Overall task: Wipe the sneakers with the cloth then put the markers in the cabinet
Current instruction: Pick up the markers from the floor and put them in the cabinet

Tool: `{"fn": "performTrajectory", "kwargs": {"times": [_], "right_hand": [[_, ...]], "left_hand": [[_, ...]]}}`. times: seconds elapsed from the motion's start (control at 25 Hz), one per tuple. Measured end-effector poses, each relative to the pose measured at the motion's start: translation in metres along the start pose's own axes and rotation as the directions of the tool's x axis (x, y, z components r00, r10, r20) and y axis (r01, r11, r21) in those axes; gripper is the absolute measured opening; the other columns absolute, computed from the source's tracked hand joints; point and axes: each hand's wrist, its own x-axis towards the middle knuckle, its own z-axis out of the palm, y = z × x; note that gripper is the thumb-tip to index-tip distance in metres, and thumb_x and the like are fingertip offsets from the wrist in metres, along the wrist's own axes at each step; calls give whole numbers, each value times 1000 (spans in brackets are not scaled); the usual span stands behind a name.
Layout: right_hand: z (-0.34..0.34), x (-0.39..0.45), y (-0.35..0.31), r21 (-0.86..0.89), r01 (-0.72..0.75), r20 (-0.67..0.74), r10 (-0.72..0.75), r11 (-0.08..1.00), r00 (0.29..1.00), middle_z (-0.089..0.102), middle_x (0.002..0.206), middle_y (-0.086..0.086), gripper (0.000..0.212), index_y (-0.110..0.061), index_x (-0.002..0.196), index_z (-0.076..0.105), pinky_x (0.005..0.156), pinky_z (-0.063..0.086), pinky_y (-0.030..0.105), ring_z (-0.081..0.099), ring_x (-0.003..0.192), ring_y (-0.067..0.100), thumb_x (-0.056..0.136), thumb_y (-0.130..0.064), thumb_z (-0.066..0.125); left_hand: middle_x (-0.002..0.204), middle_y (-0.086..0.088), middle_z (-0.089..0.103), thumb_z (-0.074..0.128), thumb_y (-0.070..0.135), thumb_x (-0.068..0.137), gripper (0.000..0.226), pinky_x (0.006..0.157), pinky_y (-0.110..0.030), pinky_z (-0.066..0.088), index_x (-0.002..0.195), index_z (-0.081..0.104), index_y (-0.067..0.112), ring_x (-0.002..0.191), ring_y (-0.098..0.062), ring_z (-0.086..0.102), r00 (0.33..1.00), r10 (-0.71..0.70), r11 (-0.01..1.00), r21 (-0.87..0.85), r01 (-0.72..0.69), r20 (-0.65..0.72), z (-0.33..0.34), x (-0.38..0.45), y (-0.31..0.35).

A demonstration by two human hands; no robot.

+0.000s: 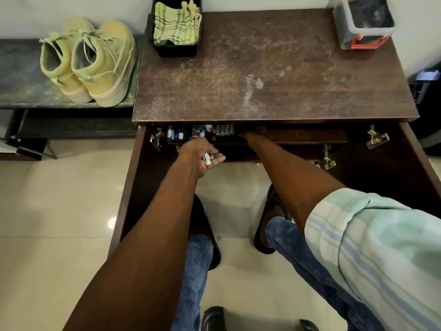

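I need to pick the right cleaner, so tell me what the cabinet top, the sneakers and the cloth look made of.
Cabinet top: dark brown wood or wood-look laminate, matte, with visible grain and pale dusty smears.
Sneakers: yellow-green suede or canvas-like fabric, matte and soft-looking, with paler rubbery soles.
Cloth: woven fabric, probably cotton, pale yellow with dark check lines, crumpled in a black bin.

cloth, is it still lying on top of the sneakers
No, the cloth sits folded in the black tray on the cabinet top, apart from the sneakers on the bench beside it.
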Motion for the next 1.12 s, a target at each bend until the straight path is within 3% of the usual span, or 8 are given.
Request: {"fn": "performTrajectory", "kwargs": {"times": [0.2,0.36,0.48,0.56,0.64,0.8,0.96,1.12], "right_hand": [[17,16,5,148,44,-46,-38,988,998,48,139,15,43,-6,134,46,105,39,34,47,125,28,100,-31,43],[10,7,15,432,191,-337,-39,882,941,60,114,2,30,-4,116,58,87,48,26,58,101,19,92,-22,57],[4,-14,23,618,67,-50,-46,783,998,64,87,8,13,-9,90,62,67,52,27,60,71,15,94,-14,50],[2,-35,27,578,-25,198,-111,815,974,64,79,6,18,-10,84,63,71,52,27,60,69,14,95,-21,53],[-2,-52,30,568,-51,291,-142,822,946,66,80,7,21,-8,86,66,77,52,30,63,74,17,92,-26,58],[-10,-59,41,646,-109,325,-143,755,935,68,85,9,8,-4,91,65,66,58,28,65,76,19,91,-9,59],[-11,-41,45,658,-130,276,-76,741,958,64,85,13,16,0,93,61,57,57,25,62,74,21,92,8,47],[-16,-13,32,612,-59,88,6,789,996,60,96,12,18,0,96,55,75,54,25,61,93,24,93,11,40]], "left_hand": [[133,-25,52,40,-10,97,36,86,-39,53,133,43,-10,119,-32,57,1000,-7,1000,5,7,-10,-2,0,0],[141,-24,45,32,-14,97,45,100,-42,44,141,34,-7,129,-34,49,999,-3,1000,24,2,42,2,-6,-1],[143,-24,43,27,-20,93,51,104,-45,42,142,33,-7,131,-34,46,999,-11,998,63,8,48,6,-8,-3],[138,-25,47,26,-20,93,49,102,-46,44,140,35,-8,125,-36,51,999,-11,991,136,5,43,13,-8,-6],[122,-25,55,31,-18,93,42,91,-47,50,133,42,-9,102,-36,61,999,-1,979,203,-7,39,19,-11,-8],[106,-20,53,38,-20,91,31,96,-48,50,119,49,-9,113,-37,57,998,-1,977,211,-12,62,26,-15,-7],[136,-25,45,36,-21,91,45,97,-48,48,135,39,-10,119,-41,54,999,12,988,155,-18,39,30,-12,-6],[143,-25,38,35,-20,93,49,101,-48,45,139,36,-6,125,-42,48,1000,20,994,106,-22,20,28,-8,-4]]}}
